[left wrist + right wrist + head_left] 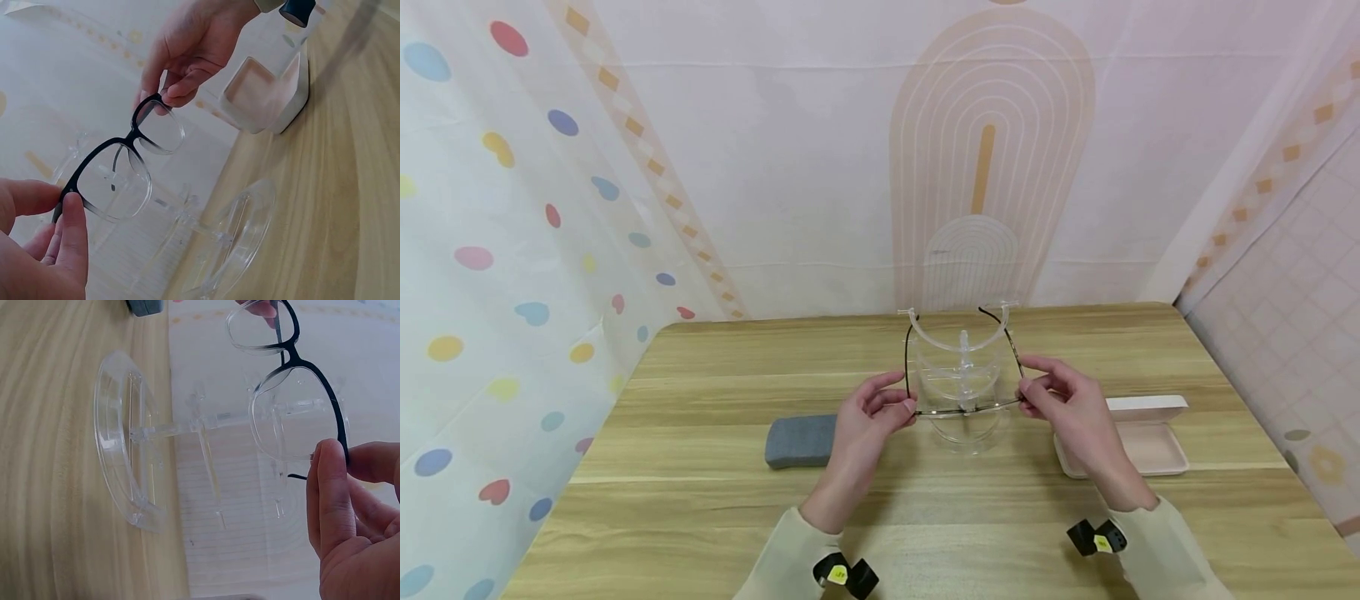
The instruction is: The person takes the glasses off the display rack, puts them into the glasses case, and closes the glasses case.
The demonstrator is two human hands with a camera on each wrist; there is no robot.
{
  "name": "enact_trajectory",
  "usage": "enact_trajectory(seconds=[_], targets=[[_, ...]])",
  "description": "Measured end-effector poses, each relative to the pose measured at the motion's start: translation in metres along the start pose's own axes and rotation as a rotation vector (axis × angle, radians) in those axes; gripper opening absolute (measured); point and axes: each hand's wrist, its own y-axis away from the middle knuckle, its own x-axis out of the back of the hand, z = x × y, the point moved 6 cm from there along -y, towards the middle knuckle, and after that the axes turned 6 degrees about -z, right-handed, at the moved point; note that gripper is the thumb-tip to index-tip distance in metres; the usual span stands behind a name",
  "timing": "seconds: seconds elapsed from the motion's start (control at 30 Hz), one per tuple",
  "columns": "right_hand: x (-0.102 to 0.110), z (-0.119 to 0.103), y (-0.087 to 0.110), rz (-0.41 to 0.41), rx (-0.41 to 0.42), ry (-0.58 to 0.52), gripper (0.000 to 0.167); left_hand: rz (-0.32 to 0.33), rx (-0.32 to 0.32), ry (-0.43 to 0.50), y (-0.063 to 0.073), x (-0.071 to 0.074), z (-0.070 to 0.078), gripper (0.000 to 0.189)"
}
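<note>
A pair of eyeglasses point(129, 141) with black upper rims fading to clear below is held level between both hands, temples unfolded and pointing away. My left hand point(870, 423) pinches the frame's left corner between thumb and fingers. On the opposite corner, my right hand point(1067, 406) pinches the frame the same way. Just beyond the lenses stands a clear plastic glasses stand point(964, 367) with several curved tiers. In the head view the temples reach to either side of its upper part, overlapping the top tier.
A grey glasses case point(800, 442) lies closed beside my left hand, partly hidden by it. Behind my right hand is an open white case point(1153, 450) with a pale pink inside. The wooden table point(700, 517) meets a patterned cloth backdrop point(790, 183) at its far edge.
</note>
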Motion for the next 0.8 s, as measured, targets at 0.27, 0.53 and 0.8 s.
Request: enact_trajectory(seconds=[0.27,0.53,0.8], targets=[[0.001,-0.003,0.008,-0.014,0.011,0.016,0.038,-0.022,0.029,-0.017,0.004,0.001,-0.005,0.048],[0.001,-0.002,0.014,-0.023,-0.009,0.078,0.040,-0.052,0.049,-0.056,0.011,0.001,-0.009,0.048],[0.001,0.001,0.020,-0.043,-0.027,0.101,0.047,-0.095,0.056,-0.076,0.017,0.001,-0.013,0.049]])
